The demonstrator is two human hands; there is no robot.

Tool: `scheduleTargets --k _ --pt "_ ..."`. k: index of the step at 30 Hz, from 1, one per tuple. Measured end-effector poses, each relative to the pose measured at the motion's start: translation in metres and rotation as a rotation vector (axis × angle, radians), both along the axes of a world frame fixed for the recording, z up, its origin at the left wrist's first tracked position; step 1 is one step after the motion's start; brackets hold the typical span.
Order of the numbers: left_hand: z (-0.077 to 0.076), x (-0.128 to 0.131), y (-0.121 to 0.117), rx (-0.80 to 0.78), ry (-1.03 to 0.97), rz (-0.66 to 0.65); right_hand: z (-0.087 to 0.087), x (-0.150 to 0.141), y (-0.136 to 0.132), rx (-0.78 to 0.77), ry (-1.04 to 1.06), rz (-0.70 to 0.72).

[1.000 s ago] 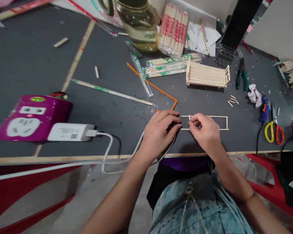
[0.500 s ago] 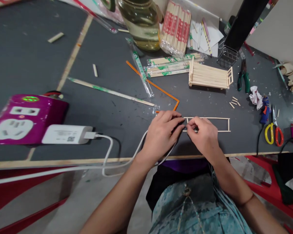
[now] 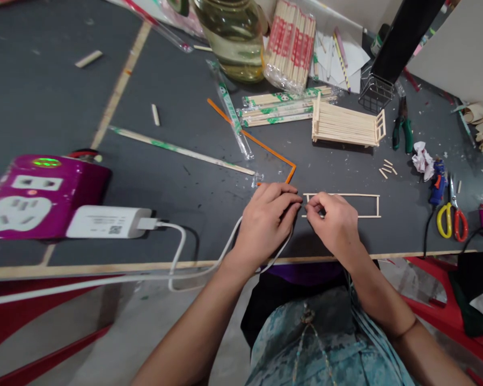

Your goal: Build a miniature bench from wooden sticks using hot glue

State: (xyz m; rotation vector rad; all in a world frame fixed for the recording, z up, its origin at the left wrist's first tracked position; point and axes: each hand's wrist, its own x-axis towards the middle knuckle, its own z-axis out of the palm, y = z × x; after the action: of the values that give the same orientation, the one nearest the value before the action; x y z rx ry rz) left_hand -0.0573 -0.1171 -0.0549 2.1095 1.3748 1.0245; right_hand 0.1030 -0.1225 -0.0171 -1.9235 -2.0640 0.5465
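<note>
A narrow rectangular frame of thin wooden sticks point(image 3: 378, 206) lies flat near the table's front edge. My right hand point(image 3: 336, 220) covers part of it, with thumb and forefinger pinched on the short crosspiece at its left end. The contact itself is partly hidden by the fingers. Just left of that end rests my left hand point(image 3: 268, 217), its fingers loosely extended and its tips slightly apart from the frame. No object shows between them. An orange bent strip point(image 3: 271, 150) runs behind the left hand. Several short stick pieces point(image 3: 387, 169) lie beyond the frame.
Behind stands a slatted stick model point(image 3: 346, 124), beside wrapped chopsticks point(image 3: 279, 113) and a jug point(image 3: 235, 45). Pliers point(image 3: 403, 126), a blue glue gun point(image 3: 438, 182) and scissors point(image 3: 451, 214) lie right. A purple power socket point(image 3: 44, 195) with a charger and white cable point(image 3: 181, 236) occupies the left.
My left fingertips have drawn slightly left, off the frame's end, so a small gap now shows. My right hand has shifted slightly left and stays pinched at the crosspiece.
</note>
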Motion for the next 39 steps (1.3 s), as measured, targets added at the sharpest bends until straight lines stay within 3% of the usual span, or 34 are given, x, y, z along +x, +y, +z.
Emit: scheduleTargets --k 21,31,35,39 --pt "0.000 -0.001 0.000 -0.015 -0.028 -0.004 -0.005 -0.001 0.002 0.045 -0.003 0.008" --pt "0.000 -0.001 0.000 -0.012 -0.022 -0.013 -0.010 -0.002 -0.001 0.182 -0.031 0.051" --pt "0.002 -0.002 -0.001 -0.003 -0.026 -0.025 0.000 0.017 -0.003 0.303 0.022 0.082" --pt "0.005 -0.001 -0.002 -0.043 -0.004 -0.038 0.012 0.066 -0.005 0.436 0.015 0.006"
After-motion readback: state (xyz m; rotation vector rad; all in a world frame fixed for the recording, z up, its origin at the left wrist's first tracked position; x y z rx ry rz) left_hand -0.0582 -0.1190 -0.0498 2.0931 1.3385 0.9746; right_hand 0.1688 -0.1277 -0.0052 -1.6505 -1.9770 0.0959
